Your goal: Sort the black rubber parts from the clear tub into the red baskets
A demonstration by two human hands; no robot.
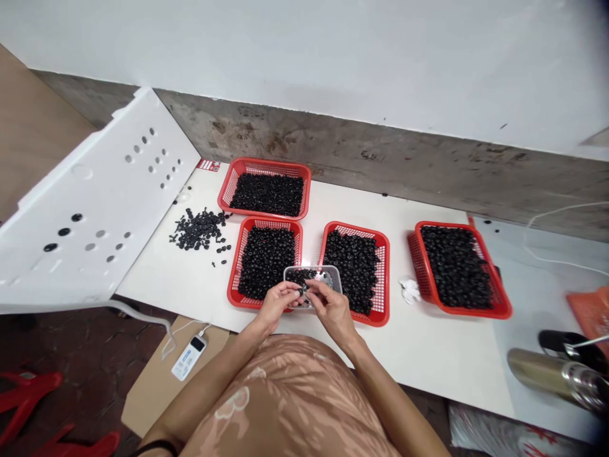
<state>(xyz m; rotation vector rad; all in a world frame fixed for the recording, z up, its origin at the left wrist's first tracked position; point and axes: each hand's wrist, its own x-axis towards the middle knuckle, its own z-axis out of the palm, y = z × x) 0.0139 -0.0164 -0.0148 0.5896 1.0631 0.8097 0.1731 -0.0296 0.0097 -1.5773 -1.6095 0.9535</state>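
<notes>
My left hand (280,299) and my right hand (330,307) meet over a small clear plastic container (337,279) of little dark and pale parts. Thumb and fingers of the left pinch a small black round part (301,291). Against it the right fingertips are pinched together; what they hold, if anything, is too small to make out. On the left stands a red basket (236,279) of black ring-like parts, its front partly covered by my left hand. To the right is another red basket (384,279) full of round black parts.
A third red basket (307,184) of small black parts stands behind, with a loose black pile (197,230) beside it. Farther right are a red basket (497,304), a crumpled white tissue (409,291) and a metal flask (537,371). A white perforated panel (109,203) leans at left.
</notes>
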